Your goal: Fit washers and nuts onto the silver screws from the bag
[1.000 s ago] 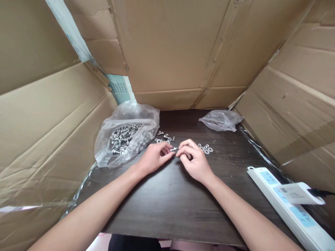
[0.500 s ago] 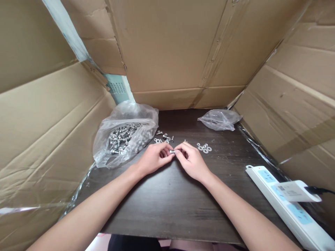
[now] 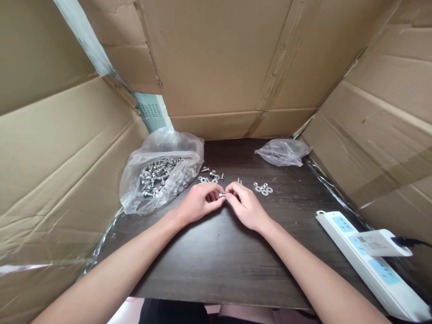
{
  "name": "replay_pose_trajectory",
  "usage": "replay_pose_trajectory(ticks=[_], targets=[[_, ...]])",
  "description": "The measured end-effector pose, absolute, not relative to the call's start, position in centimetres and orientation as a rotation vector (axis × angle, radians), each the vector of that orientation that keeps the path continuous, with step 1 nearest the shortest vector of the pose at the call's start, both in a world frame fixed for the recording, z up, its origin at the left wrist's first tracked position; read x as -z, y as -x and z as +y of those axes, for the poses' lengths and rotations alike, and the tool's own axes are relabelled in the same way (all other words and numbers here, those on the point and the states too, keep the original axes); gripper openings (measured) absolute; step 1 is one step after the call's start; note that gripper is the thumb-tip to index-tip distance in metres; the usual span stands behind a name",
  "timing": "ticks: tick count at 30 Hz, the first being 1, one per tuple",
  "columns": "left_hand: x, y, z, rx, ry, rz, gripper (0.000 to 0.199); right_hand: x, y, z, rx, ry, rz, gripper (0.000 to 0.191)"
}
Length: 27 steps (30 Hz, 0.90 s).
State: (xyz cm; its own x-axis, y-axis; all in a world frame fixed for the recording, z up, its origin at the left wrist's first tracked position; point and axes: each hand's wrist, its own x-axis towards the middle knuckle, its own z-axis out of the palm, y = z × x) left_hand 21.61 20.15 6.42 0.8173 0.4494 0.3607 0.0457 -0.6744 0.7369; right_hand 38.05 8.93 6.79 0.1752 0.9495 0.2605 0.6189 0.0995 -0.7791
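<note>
Bolt [image 3: 222, 195] is gripped by fingertips of left hand [image 3: 198, 201] and right hand [image 3: 247, 205], midway between side edges of table [image 3: 219, 256]. Bag of bolts [image 3: 158, 155] is set toward far left corner.

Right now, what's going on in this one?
A person's left hand and right hand are close together over the dark table, fingertips of both on a small metal bolt. Loose bolts lie just beyond the left hand; a cluster of flat washers lies to the right of the right hand. A clear bag of bolts sits on the left, another clear bag at the far right.
</note>
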Motion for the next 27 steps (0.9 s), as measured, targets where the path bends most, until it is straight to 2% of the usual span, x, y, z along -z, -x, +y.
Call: replay_pose_trajectory(ticks=[6, 10, 16, 22, 27], targets=[[-6.38, -21.56, 20.0, -0.708, -2.248, 0.349, 0.014, -6.6, -37.92, 9.18, -0.442, 1.634, -1.591, 0.036], [-6.49, -21.53, 19.95, -0.718, -2.242, 0.346, 0.013, -6.81, -37.84, 9.08, -0.442, 1.614, -1.548, 0.035], [-6.6, -21.67, 20.03, -0.72, -2.252, 0.349, 0.012, -6.9, -37.98, 8.93, -0.49, 1.582, -1.51, 0.015], [-6.52, -21.69, 19.96, -0.716, -2.254, 0.308, 0.014, -6.63, -37.92, 9.07, -0.497, 1.595, -1.546, 0.036], [-6.54, -21.54, 19.99, -0.732, -2.285, 0.309, 0.013, -6.84, -37.87, 8.92, -0.533, 1.598, -1.523, 0.037]])
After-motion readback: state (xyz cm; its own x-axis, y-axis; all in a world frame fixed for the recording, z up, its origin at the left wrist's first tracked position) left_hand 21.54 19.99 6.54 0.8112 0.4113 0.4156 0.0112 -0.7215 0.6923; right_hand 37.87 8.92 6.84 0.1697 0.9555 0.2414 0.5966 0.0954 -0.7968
